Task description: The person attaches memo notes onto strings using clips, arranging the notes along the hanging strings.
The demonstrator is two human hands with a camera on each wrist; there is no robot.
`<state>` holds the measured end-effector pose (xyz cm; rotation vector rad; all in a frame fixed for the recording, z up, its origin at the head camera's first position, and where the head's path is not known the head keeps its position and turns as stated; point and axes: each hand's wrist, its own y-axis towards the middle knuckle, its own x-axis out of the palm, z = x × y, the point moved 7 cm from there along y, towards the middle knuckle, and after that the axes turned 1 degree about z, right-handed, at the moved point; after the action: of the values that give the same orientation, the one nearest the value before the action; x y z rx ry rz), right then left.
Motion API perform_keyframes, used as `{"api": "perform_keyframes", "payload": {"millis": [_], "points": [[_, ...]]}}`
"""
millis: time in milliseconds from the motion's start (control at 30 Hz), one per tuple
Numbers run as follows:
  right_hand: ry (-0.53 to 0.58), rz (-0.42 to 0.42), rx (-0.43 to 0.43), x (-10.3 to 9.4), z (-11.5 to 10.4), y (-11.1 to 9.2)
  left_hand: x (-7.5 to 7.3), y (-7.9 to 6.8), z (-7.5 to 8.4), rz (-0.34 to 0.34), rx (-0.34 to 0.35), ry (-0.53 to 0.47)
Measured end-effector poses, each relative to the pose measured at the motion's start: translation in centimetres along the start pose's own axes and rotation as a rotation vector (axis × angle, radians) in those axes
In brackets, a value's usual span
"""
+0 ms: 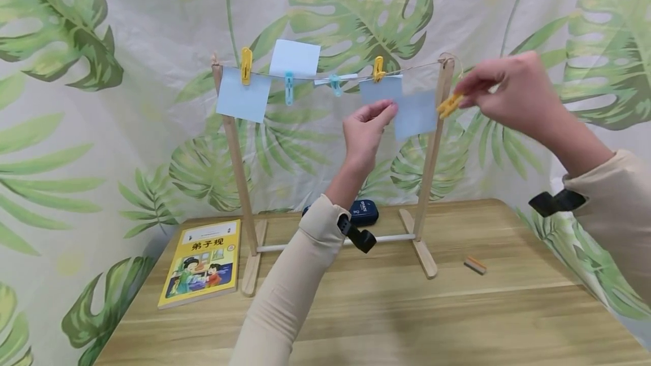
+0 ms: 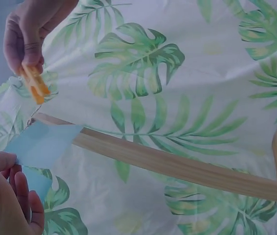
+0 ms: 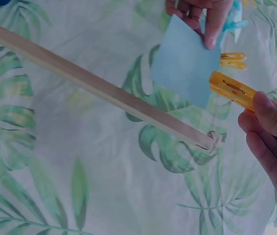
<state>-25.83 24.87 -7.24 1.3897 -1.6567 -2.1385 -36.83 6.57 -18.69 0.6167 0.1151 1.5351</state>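
Note:
A blue sheet of paper (image 1: pixel 417 114) is pinched at its left edge by my left hand (image 1: pixel 367 129), just below the string near the right post. My right hand (image 1: pixel 508 92) pinches a yellow clothespin (image 1: pixel 450 106) by its end, right of that post. The right wrist view shows the clothespin (image 3: pixel 231 90) close to the paper (image 3: pixel 187 63). Along the string (image 1: pixel 422 66) hang other blue sheets: one on the left (image 1: pixel 244 95) under a yellow clothespin (image 1: pixel 246 66), one standing up over a blue clothespin (image 1: pixel 289 89), and one beneath another yellow clothespin (image 1: pixel 378 69).
A wooden frame with a left post (image 1: pixel 236 168) and right post (image 1: pixel 431 162) stands on the table (image 1: pixel 407 321). A yellow book (image 1: pixel 203 261) lies left, a dark case (image 1: pixel 363 213) behind the bar, and a small grey-and-orange block (image 1: pixel 475 265) at right.

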Motion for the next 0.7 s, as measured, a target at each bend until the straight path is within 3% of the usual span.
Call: {"api": "perform_keyframes", "payload": {"millis": [433, 700], "points": [[-0.135, 0.089, 0.05, -1.1, 0.0, 4.8, 2.5, 1.5, 1.1, 0.059, 0.023, -0.116], [-0.194, 0.041, 0.082, -0.1, -0.1, 6.4, 2.8, 1.9, 1.4, 0.103, 0.011, -0.145]]}}
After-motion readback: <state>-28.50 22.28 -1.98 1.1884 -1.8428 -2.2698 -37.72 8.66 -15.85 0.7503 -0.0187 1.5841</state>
